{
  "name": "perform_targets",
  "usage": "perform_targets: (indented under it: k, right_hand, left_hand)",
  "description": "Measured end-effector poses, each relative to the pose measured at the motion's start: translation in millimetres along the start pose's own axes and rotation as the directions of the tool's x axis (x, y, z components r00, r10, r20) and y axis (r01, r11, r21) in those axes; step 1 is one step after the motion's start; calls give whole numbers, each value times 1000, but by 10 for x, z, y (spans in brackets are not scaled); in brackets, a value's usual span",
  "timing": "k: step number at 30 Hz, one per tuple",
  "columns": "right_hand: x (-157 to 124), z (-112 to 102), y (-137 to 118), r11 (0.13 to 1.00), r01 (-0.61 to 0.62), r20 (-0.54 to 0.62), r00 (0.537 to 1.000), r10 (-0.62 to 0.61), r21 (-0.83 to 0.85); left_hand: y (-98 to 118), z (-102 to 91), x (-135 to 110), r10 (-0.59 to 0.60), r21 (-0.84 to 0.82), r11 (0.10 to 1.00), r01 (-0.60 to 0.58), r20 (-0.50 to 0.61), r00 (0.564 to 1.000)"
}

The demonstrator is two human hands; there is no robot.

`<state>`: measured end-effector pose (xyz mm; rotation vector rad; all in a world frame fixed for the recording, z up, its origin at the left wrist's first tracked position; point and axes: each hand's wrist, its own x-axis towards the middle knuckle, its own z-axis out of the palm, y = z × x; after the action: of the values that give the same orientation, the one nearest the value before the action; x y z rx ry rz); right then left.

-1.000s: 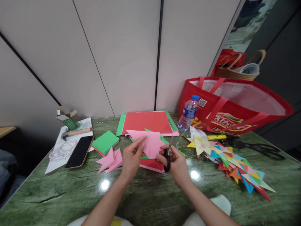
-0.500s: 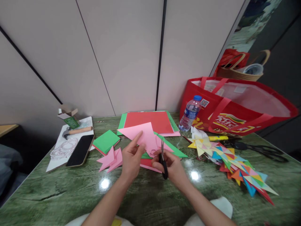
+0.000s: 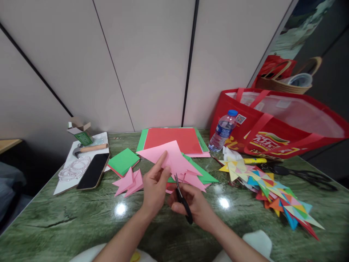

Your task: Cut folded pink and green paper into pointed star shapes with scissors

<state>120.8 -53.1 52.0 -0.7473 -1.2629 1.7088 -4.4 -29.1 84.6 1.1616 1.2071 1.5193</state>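
Folded pink paper point(image 3: 174, 156): pinched in left hand point(image 3: 154, 185). Black-handled scissors point(image 3: 180, 195): gripped in right hand point(image 3: 196, 205), now shifted left and nearer, blades point(image 3: 177, 179) apparently placed at paper's near edge.

A marbled table point(image 3: 89, 216) with stacked coloured paper point(image 3: 171, 138) beside a panelled wall point(image 3: 152, 72) suggests an indoor craft corner.

The held paper point(image 3: 175, 157) is before the sheet stack point(image 3: 174, 136), phone point(image 3: 94, 171) left, bottle point(image 3: 221, 134) right before the bag point(image 3: 283, 125).
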Motion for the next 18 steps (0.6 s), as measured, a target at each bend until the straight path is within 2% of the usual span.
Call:
perform_targets:
  k: [5,18]
  right_hand:
    - [-7,28,-34,1000,3,5,1000,-3,-2]
    - [-16,45,-45,999,10,27,1000,-12,49]
  left_hand:
    - [32,28,-64,-46,60,997,43,40,998]
    - [100,59,-105,3,150,989,-6,18,1000]
